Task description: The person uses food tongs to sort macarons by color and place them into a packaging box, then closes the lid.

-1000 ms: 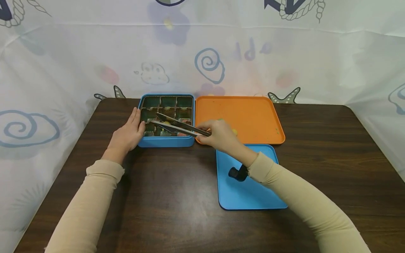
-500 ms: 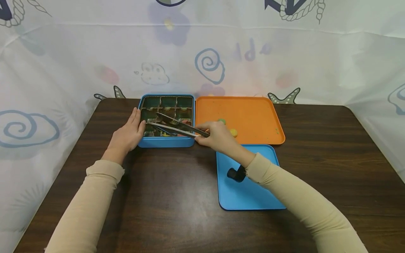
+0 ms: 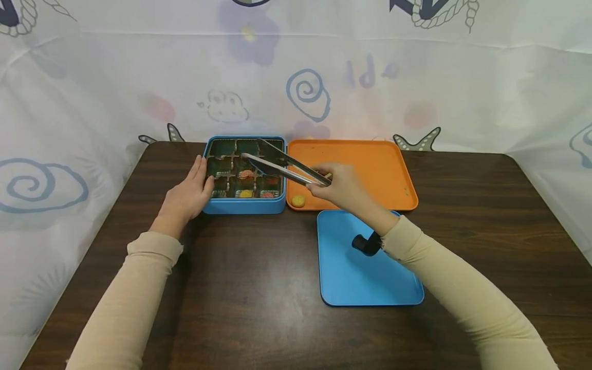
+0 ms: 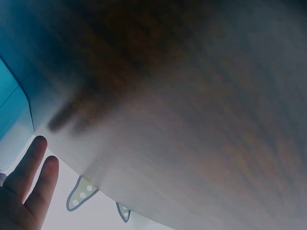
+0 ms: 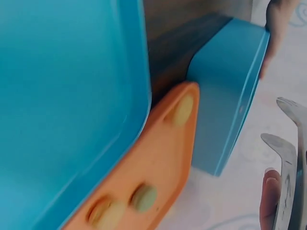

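My right hand [image 3: 342,186] grips metal tongs [image 3: 291,172], whose spread tips hang above the blue box [image 3: 245,206] with nothing between them. A dark insert splits that box into several compartments. A yellow macaron [image 3: 246,193] lies in the front middle one, a pink one [image 3: 268,195] to its right and an orange-pink one [image 3: 246,174] behind. With fingers straight, my left hand [image 3: 185,198] rests against the box's left side; two of its fingertips [image 4: 41,143] show in the left wrist view.
An orange tray [image 3: 374,169] adjoins the box on the right. On it the right wrist view shows a yellow macaron [image 5: 183,110], a green one [image 5: 144,197] and a yellowish one [image 5: 108,214]. A blue lid-like tray [image 3: 361,277] lies nearer on the dark table [image 3: 250,288].
The tongs have risen out of the front compartments and shifted right and back with my right hand. A yellow macaron now shows in the front middle compartment. My left hand stays put.
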{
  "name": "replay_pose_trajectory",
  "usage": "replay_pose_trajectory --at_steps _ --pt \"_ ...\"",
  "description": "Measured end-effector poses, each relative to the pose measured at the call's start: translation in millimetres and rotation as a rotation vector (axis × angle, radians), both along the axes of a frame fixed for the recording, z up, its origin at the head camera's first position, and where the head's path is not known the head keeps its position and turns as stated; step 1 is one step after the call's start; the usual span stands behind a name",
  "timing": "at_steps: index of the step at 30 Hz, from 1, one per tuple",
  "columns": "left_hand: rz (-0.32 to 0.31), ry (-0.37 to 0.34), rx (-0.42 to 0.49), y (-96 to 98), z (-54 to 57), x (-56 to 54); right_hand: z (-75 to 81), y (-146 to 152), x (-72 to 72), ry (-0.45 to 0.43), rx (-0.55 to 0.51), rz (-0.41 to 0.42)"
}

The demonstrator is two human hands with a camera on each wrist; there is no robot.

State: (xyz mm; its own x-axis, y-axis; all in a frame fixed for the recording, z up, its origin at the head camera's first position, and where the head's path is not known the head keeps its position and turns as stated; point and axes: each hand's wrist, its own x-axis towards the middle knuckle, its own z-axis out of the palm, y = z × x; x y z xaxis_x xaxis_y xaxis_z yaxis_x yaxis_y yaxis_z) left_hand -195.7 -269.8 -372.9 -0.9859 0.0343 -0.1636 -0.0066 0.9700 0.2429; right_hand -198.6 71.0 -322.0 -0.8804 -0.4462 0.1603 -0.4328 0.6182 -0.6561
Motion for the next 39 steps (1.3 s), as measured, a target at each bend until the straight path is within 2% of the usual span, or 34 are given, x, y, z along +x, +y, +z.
replay_pose_trajectory --at_steps 7,12,18,26,39 --pt "-0.002 0.0 0.0 -0.4 0.3 -0.3 3.7 28.5 -6.5 -0.033 0.057 -0.077" --pt "-0.001 0.001 0.003 -0.9 -0.2 -0.4 0.2 49.3 -9.9 -0.012 0.109 -0.104" --pt "0.001 -0.007 0.003 -1.5 -0.7 -0.1 -4.5 76.4 -8.5 -0.043 0.161 -0.111" --pt "-0.002 0.002 0.003 -0.3 0.0 0.1 -10.7 111.8 -8.1 -0.041 0.229 -0.107" --pt "0.0 0.006 0.002 0.0 0.9 1.0 -16.0 137.6 -7.9 -0.119 0.303 -0.097"
